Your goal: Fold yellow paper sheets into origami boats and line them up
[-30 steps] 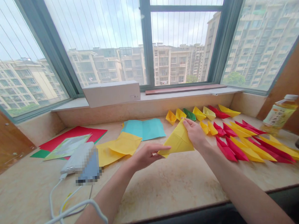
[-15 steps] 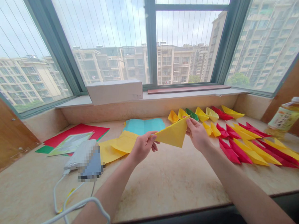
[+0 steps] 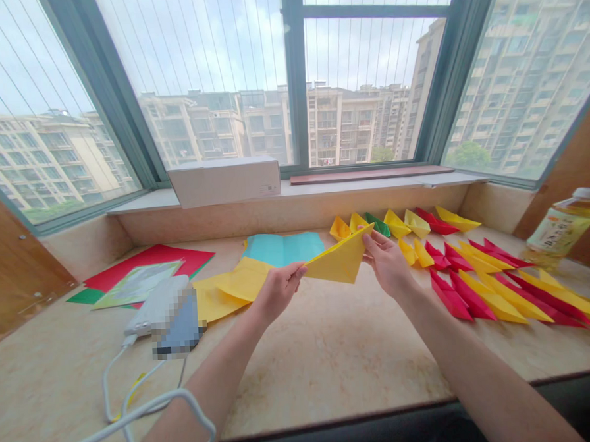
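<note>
A folded yellow paper triangle [image 3: 339, 261] is held in the air above the marble sill between both hands. My left hand [image 3: 277, 289] pinches its left corner, fingers closed on the paper. My right hand [image 3: 386, 262] grips its upper right corner with closed fingers. Beside the right hand lie rows of folded red and yellow paper shapes [image 3: 481, 280], and a row of small folded paper boats [image 3: 397, 223] stands along the wall behind.
Flat sheets lie at the left: yellow [image 3: 229, 290], teal [image 3: 281, 248], red [image 3: 151, 263]. A white device [image 3: 156, 307] with a white cable [image 3: 137, 414] sits at the front left. A white box [image 3: 223, 180] rests on the ledge. A bottle [image 3: 560, 228] stands at the right.
The yellow paper has been lifted off the sill and tipped flatter. My left hand rose and took hold of its left corner. The right hand stayed on the upper corner.
</note>
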Demonstrator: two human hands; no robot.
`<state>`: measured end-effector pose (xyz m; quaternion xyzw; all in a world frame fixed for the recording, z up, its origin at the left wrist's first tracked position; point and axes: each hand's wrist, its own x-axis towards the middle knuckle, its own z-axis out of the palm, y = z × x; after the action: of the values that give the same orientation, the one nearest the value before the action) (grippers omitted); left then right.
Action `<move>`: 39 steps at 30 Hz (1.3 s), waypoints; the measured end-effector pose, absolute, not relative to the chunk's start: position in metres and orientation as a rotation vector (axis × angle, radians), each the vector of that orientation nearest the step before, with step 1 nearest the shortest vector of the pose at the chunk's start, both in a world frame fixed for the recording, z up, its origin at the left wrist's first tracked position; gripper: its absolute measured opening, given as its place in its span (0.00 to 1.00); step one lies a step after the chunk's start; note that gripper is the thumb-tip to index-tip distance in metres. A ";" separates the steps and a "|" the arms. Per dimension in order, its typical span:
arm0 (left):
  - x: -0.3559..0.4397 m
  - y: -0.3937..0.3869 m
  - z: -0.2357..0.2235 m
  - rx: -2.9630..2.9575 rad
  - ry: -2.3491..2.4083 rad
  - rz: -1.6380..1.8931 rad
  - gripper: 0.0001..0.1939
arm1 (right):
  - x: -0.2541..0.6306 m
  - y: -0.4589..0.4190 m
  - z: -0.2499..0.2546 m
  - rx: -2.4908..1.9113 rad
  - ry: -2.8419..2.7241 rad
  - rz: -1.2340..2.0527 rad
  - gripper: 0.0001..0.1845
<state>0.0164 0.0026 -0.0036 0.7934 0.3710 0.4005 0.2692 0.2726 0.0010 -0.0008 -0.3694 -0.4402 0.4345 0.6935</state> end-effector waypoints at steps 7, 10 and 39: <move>0.022 0.005 -0.001 1.770 0.971 1.059 0.24 | 0.266 -0.005 0.004 -0.825 -1.028 0.889 0.24; 0.022 0.009 -0.003 1.610 0.946 1.010 0.23 | 0.267 -0.005 0.004 -0.851 -1.101 0.815 0.23; 0.034 -0.003 0.002 1.630 0.904 1.061 0.21 | 0.221 -0.024 -0.026 -0.993 -1.991 -0.246 0.40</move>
<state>0.0336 -0.0027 0.0022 0.6676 0.3703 0.4344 0.4780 0.2214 -0.0242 -0.0257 -0.3992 -0.8002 -0.0987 0.4365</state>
